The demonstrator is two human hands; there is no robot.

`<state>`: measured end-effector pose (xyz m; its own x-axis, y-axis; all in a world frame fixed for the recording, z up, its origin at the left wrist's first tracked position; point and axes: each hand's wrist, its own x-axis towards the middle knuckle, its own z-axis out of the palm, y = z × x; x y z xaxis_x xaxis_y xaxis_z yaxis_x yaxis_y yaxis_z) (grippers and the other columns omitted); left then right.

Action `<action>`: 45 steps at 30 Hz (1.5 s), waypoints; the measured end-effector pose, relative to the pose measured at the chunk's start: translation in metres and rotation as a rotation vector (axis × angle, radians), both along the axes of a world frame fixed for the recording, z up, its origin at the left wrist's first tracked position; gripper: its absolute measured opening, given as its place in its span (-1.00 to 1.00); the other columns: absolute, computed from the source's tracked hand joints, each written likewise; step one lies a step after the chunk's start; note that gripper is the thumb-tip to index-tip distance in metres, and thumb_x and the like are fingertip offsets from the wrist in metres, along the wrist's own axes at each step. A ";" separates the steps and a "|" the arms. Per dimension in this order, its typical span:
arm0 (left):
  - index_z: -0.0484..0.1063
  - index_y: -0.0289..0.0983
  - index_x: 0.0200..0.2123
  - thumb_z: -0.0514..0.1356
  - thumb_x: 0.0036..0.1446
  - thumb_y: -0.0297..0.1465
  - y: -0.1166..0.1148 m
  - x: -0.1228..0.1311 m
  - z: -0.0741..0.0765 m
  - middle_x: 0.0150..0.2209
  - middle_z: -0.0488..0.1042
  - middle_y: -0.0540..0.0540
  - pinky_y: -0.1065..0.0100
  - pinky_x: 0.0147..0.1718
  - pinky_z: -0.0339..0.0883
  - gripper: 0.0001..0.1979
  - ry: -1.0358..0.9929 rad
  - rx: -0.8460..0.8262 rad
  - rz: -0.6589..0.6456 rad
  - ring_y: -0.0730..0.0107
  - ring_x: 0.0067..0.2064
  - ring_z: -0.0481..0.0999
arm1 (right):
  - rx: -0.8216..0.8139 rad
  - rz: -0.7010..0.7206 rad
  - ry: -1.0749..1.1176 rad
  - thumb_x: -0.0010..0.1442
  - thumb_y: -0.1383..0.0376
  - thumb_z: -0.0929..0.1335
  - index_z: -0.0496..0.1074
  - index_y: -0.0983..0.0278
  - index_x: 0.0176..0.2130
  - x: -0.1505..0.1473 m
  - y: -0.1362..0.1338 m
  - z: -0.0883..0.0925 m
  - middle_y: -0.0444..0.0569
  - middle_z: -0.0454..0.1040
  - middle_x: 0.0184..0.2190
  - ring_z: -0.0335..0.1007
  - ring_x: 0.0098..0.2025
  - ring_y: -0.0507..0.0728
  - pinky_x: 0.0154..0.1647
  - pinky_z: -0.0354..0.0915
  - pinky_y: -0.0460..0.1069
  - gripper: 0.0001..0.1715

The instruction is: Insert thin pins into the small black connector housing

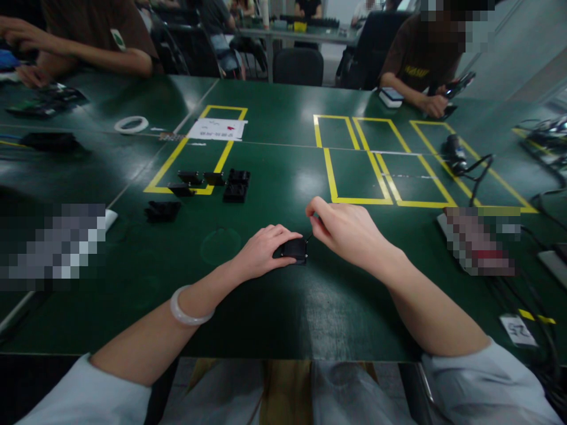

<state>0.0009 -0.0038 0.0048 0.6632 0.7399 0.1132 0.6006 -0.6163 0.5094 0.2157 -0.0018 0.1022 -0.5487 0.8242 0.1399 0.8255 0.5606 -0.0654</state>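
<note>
On the green table in front of me lies a small black block-like part (295,250), with shiny metal points on its right side. My left hand (266,251) is closed around its left end, thumb along the near side and fingers along the far side. Just to its right, my right hand (343,230) is curled in a pinch. From those fingers a thin dark rod (310,236) reaches toward the block's right side; its kind is too small to make out, and whether it touches is unclear.
Several black parts (236,186) stand to the left beyond my left hand, some inside a yellow tape outline. A tape roll (131,124) and a paper sheet (217,129) lie farther back. A cabled black device (455,153) is at right. Two people sit across the table.
</note>
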 end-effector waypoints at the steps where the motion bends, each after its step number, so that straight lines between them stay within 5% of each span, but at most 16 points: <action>1: 0.31 -0.15 0.15 0.18 0.24 -0.18 0.000 0.000 0.000 -0.02 0.41 -0.13 0.20 -0.04 0.22 -0.56 -0.002 -0.001 -0.001 0.15 0.00 0.37 | 0.002 0.005 0.012 0.33 0.29 0.13 0.33 0.27 -0.10 0.000 0.000 0.000 -0.08 0.53 -0.41 0.40 -0.44 0.05 -0.46 -0.05 -0.06 -0.72; 8: 0.28 -0.16 0.18 0.18 0.24 -0.14 0.002 -0.001 -0.004 -0.02 0.41 -0.13 0.18 -0.02 0.21 -0.52 0.004 0.016 -0.007 0.16 -0.02 0.37 | -0.004 -0.017 -0.019 0.38 0.11 0.10 0.34 0.27 -0.15 0.001 0.001 -0.002 -0.04 0.53 -0.41 0.42 -0.40 0.08 -0.47 -0.07 -0.06 -0.62; 15: 0.30 -0.14 0.17 0.18 0.25 -0.16 0.001 -0.001 -0.003 0.00 0.42 -0.13 0.18 -0.03 0.21 -0.54 -0.001 0.008 -0.005 0.15 0.00 0.37 | -0.006 -0.005 0.026 0.34 0.27 0.12 0.32 0.27 -0.08 0.001 0.001 -0.001 -0.08 0.53 -0.38 0.40 -0.43 0.05 -0.47 -0.06 -0.07 -0.72; 21: 0.29 -0.16 0.17 0.18 0.24 -0.15 0.001 -0.001 -0.003 -0.01 0.41 -0.13 0.18 -0.02 0.21 -0.52 -0.002 0.022 -0.007 0.16 -0.01 0.37 | -0.003 -0.043 -0.030 0.38 0.09 0.11 0.35 0.26 -0.16 0.001 0.002 -0.001 -0.06 0.53 -0.42 0.41 -0.42 0.08 -0.48 -0.08 -0.06 -0.61; 27: 0.29 -0.14 0.17 0.18 0.24 -0.16 0.001 -0.001 -0.003 -0.01 0.41 -0.12 0.19 -0.03 0.22 -0.54 -0.003 0.013 -0.003 0.17 -0.01 0.37 | 0.019 -0.015 0.004 0.36 0.25 0.12 0.34 0.27 -0.11 0.001 0.001 -0.002 -0.08 0.53 -0.40 0.40 -0.44 0.05 -0.48 -0.08 -0.06 -0.71; 33: 0.29 -0.15 0.17 0.18 0.24 -0.14 0.001 -0.001 -0.004 -0.01 0.41 -0.13 0.18 -0.03 0.22 -0.52 -0.004 0.024 -0.007 0.16 -0.01 0.38 | 0.019 -0.020 -0.017 0.38 0.10 0.10 0.36 0.27 -0.17 0.001 0.002 -0.002 -0.06 0.53 -0.42 0.41 -0.42 0.07 -0.47 -0.08 -0.05 -0.60; 40: 0.30 -0.14 0.17 0.18 0.24 -0.16 0.001 0.000 -0.002 -0.02 0.42 -0.13 0.18 -0.02 0.22 -0.54 0.000 0.015 -0.001 0.16 -0.01 0.37 | 0.001 -0.023 -0.016 0.35 0.27 0.11 0.35 0.27 -0.11 0.000 0.001 -0.001 -0.06 0.54 -0.39 0.40 -0.43 0.04 -0.48 -0.09 -0.06 -0.70; 45: 0.29 -0.15 0.17 0.19 0.24 -0.16 0.001 -0.001 -0.003 -0.01 0.42 -0.13 0.18 -0.02 0.22 -0.53 0.001 0.017 -0.001 0.16 -0.01 0.37 | -0.009 -0.023 -0.016 0.38 0.16 0.08 0.34 0.27 -0.13 0.001 0.001 -0.001 -0.04 0.54 -0.38 0.41 -0.41 0.06 -0.46 -0.07 -0.06 -0.63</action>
